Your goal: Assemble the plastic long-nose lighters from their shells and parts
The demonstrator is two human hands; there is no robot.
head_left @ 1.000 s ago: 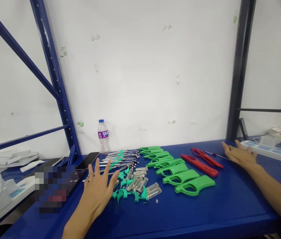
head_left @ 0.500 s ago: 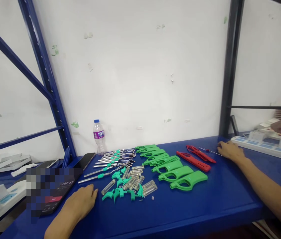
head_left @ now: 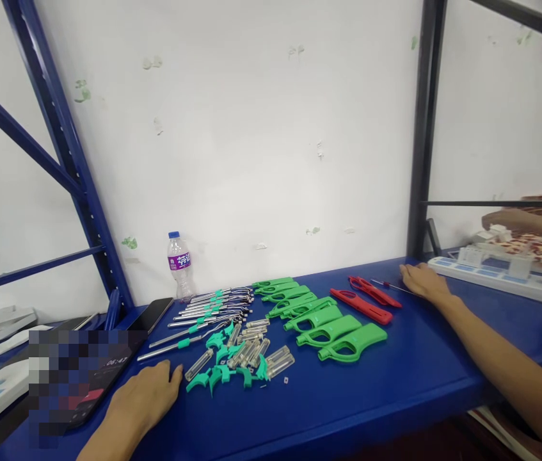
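Note:
My left hand (head_left: 143,396) rests palm down on the blue shelf top (head_left: 395,378), fingers curled loosely, just left of a pile of teal clips and clear tubes (head_left: 239,362). It holds nothing. My right hand (head_left: 423,282) lies flat and open far to the right, fingertips beside a thin screwdriver (head_left: 388,286) and near two red handles (head_left: 364,298). Between the hands lie several green handles (head_left: 321,320) and several metal rods (head_left: 208,307).
A water bottle (head_left: 179,264) stands against the white wall. A dark phone (head_left: 150,315) and a blurred screen (head_left: 79,374) lie at the left. A white power strip (head_left: 496,280) sits at the right, with another person's arm (head_left: 534,222) behind it. Blue and black rack posts frame the bay.
My left hand pulled back from over the rods and clips and settled on the surface to their left. The view shifted, sliding everything leftwards. Another person's arm appeared at the far right.

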